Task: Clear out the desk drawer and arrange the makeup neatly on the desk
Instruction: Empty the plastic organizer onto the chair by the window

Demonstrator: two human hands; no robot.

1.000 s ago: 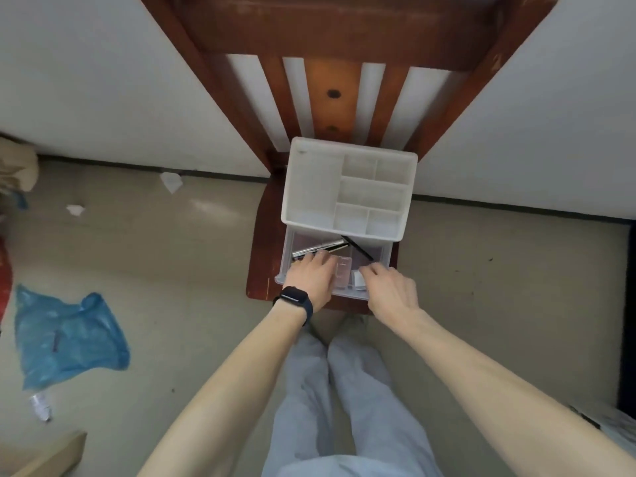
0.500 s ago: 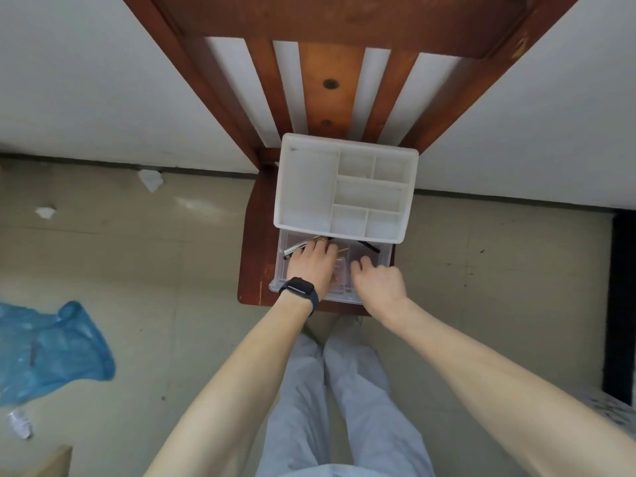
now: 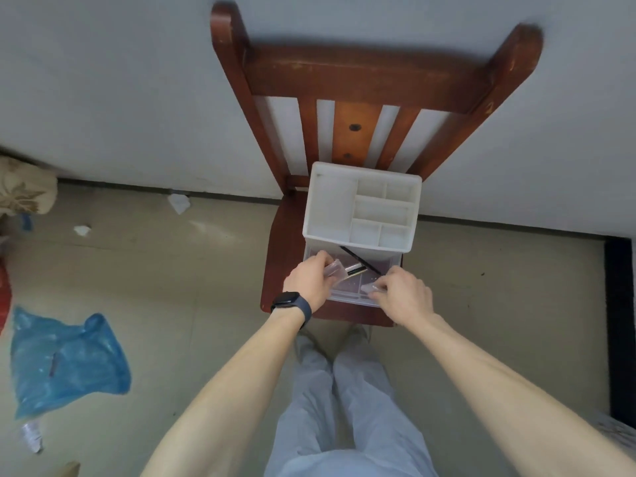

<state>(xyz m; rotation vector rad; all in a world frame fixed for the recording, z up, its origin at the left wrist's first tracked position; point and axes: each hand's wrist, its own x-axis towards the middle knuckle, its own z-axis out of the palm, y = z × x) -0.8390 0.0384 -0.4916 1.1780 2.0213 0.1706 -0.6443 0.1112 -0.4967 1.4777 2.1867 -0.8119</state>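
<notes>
A white organizer (image 3: pixel 361 208) with empty top compartments stands on a wooden chair. Its clear drawer (image 3: pixel 385 266) is pulled out toward me. My left hand (image 3: pixel 308 282), with a dark watch on the wrist, grips a clear makeup case (image 3: pixel 335 271) together with a silver tube (image 3: pixel 356 269) above the drawer. My right hand (image 3: pixel 402 296) pinches a small clear case (image 3: pixel 370 288) at the drawer's front right. A thin black pencil (image 3: pixel 359 259) lies diagonally inside the drawer.
The red-brown chair (image 3: pixel 285 242) stands against a pale wall. A blue plastic bag (image 3: pixel 65 359) lies on the floor at the left, with paper scraps (image 3: pixel 179 203) nearby. A patterned cloth bundle (image 3: pixel 24 191) sits far left. My grey trouser legs (image 3: pixel 344 390) are below.
Both hands have lifted out of the drawer, each now holding a clear case; the left also holds the silver tube. The camera tilted up, showing more of the chair back.
</notes>
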